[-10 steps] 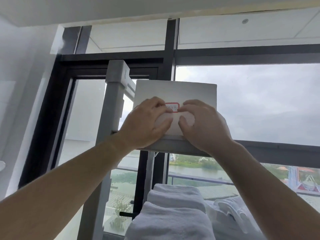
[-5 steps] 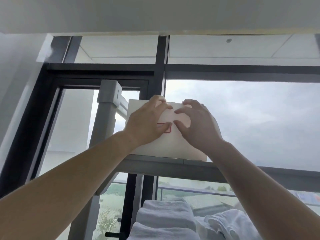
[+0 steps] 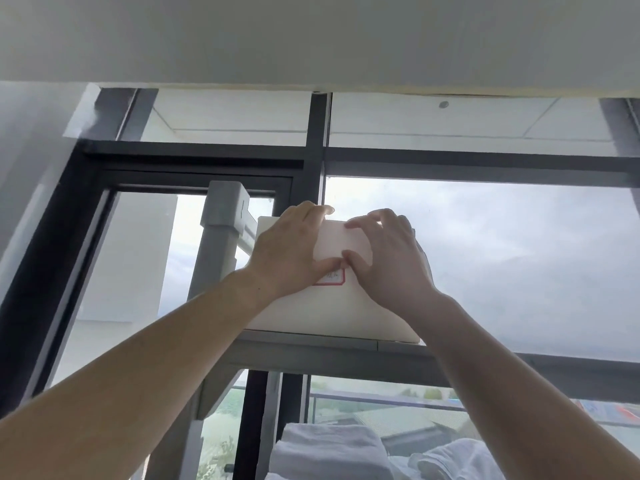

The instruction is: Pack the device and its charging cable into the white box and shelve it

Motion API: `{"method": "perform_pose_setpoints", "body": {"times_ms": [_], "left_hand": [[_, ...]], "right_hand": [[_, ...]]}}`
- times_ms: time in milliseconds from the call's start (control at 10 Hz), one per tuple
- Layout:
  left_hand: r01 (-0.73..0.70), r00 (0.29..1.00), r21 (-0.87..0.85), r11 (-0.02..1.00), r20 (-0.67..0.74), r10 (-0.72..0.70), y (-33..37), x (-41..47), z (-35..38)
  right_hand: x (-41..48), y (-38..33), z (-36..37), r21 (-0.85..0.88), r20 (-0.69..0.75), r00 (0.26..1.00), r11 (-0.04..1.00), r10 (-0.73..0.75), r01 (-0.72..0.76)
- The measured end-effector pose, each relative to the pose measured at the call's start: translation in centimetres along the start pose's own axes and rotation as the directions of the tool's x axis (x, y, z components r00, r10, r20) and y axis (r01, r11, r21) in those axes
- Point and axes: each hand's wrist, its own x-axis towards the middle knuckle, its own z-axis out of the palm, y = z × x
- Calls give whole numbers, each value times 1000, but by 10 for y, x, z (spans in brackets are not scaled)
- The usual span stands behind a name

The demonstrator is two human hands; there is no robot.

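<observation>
Pushing the white box [image 3: 332, 306] back onto the top shelf [image 3: 311, 351] of the grey rack, near its left post [image 3: 221, 237]. Box stands upright at the shelf's front edge, label [image 3: 330, 278] facing out, likely so it reads from below. Left hand [image 3: 287, 254] and right hand [image 3: 388, 261] both lie flat on the front face, fingers spread, thumbs meeting just above the label; pressing, not gripping, nothing clenched. Both arms reach up and forward, overhead. Box looks closed; contents not visible. Shelving looks nearly done. Folded towels [image 3: 329, 452] sit below.
</observation>
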Motion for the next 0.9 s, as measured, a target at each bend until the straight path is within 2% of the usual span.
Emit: {"method": "perform_pose_setpoints", "body": {"times_ms": [200,400,500,700,900], "left_hand": [[-12,1000,-1,1000,-5,12,-1,-10,-3],[-58,998,22,998,31,57,-1,-51,14],[-80,996,-45,996,22,81,-2,-56,13],[-149,988,-45,988,-53,146,6,-66,10],[-12,994,-62,998,-107,5,16,-91,3]], "right_hand": [[-9,-10,0,14,-22,1000,1000,20,-20],[-44,-18,10,-27,-84,993,997,-78,76],[-46,-16,11,-37,-132,987,995,-97,92],[-54,-17,12,13,-155,986,998,-54,57],[-85,-23,2,129,-138,990,991,-8,26]]}}
